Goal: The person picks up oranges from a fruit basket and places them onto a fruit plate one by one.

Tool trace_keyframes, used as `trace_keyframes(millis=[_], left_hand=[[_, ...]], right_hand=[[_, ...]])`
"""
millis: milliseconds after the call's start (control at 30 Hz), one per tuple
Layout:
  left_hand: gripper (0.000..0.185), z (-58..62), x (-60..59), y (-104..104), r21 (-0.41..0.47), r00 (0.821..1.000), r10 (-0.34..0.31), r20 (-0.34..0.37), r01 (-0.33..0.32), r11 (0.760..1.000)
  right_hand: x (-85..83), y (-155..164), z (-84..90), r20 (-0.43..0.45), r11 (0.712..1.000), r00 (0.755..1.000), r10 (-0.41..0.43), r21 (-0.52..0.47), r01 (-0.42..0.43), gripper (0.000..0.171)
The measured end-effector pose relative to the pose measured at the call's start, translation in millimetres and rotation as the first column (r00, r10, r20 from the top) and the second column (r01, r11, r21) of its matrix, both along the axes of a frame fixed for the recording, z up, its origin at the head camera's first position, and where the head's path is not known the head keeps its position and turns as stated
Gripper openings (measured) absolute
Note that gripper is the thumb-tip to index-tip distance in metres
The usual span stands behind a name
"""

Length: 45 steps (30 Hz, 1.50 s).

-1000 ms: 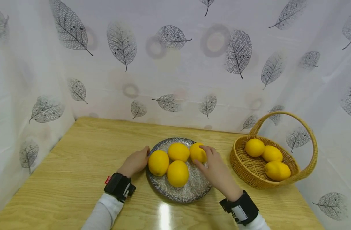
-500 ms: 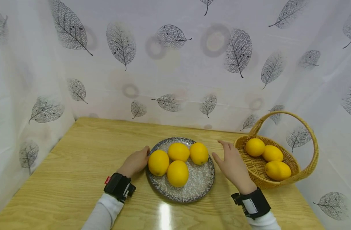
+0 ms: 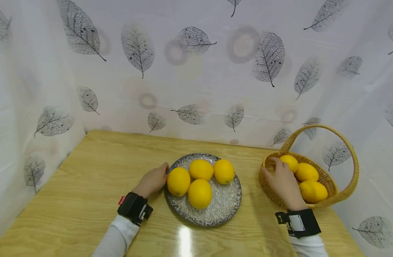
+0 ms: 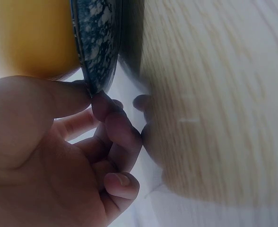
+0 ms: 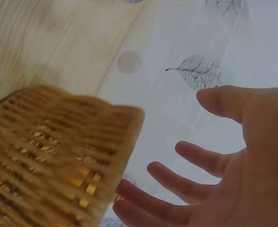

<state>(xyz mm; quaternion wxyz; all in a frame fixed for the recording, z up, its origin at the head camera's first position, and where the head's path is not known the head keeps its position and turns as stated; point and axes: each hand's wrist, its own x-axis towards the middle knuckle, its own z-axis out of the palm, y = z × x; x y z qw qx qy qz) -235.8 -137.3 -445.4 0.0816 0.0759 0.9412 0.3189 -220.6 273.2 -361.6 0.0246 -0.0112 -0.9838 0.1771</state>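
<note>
Your right hand has left the fourth lemon on the speckled plate and swung, fingers spread and empty, over the wicker basket toward its nearest lemon, while your left hand still pinches the plate's rim.

White sleeves, seemingly black wristbands.

The left hand lies low with fingers curled in a pinch, while the right hand reaches forward, fingers spread.
</note>
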Motion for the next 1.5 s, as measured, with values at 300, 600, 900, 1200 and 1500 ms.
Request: trace_keyframes(millis=[300,600,900,1200,1500], left_hand=[[0.012,-0.4,-0.6,0,-0.014,1.000,0.000,-0.007,0.000,1.000],[0.012,-1.2,-0.1,1,-0.015,1.000,-0.001,-0.009,0.001,1.000],[0.011,0.2,0.9,2,-0.014,1.000,-0.004,-0.008,0.004,1.000],[0.012,2.1,0.7,2,-0.024,1.000,-0.009,-0.011,0.009,1.000],[0.012,3.8,1.4,1,-0.035,1.000,-0.009,-0.009,0.009,0.999]], right_hand=[[-2.6,35,-9.2,-0.017,0.983,0.988,-0.154,0.099,0.155,0.071],[-0.7,53,-25.7,-0.007,0.952,0.967,-0.255,0.174,0.252,0.065],[-3.8,64,-30.8,0.002,0.942,0.955,-0.296,0.167,0.292,0.062],[-11.4,79,-31.1,0.052,0.924,0.926,-0.374,0.113,0.366,0.064],[-12.6,86,-38.3,0.092,0.906,0.905,-0.415,0.129,0.403,0.072]])
